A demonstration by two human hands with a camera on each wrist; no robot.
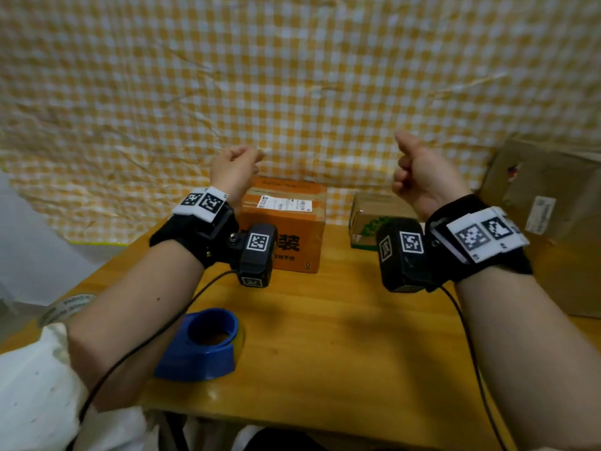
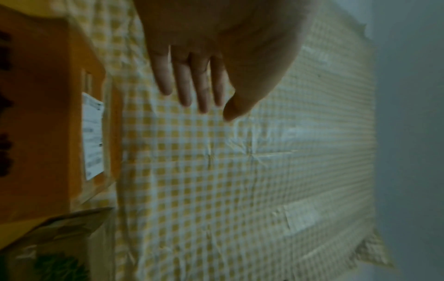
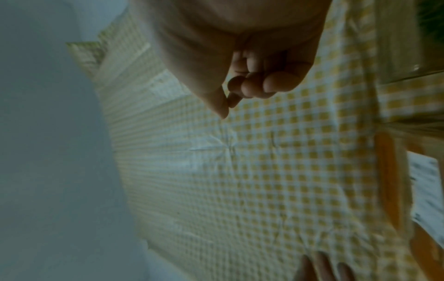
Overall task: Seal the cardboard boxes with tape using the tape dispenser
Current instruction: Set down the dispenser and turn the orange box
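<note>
Closest in, a white sleeve (image 1: pixel 35 395) at the lower left, and two bare forearms reaching up over the wooden tabletop (image 1: pixel 341 336). Just beside the left forearm, near the front edge, sits the blue tape dispenser (image 1: pixel 203 345), flat on the wood with nobody touching it. A roll of tape (image 1: pixel 66 307) peeks out at the far left edge, half hidden by that arm. Both hands are up in the air, well apart! The left hand (image 1: pixel 234 170) holds nothing; its wrist view shows the fingers (image 2: pixel 185 81) stretched out straight, so the grip is slack. The right hand (image 1: pixel 422 177) is balled up, fingers (image 3: pixel 276 83) curled into the palm, thumb tip against the forefinger, a closed grip round nothing. Beyond them, the orange cardboard box (image 1: pixel 286 222) with a white label stands at the back against the yellow checked cloth (image 1: pixel 292 76). A smaller box with green print (image 1: pixel 374 219) is just beside it, and a big brown box (image 1: pixel 546 216) stands at the right
</note>
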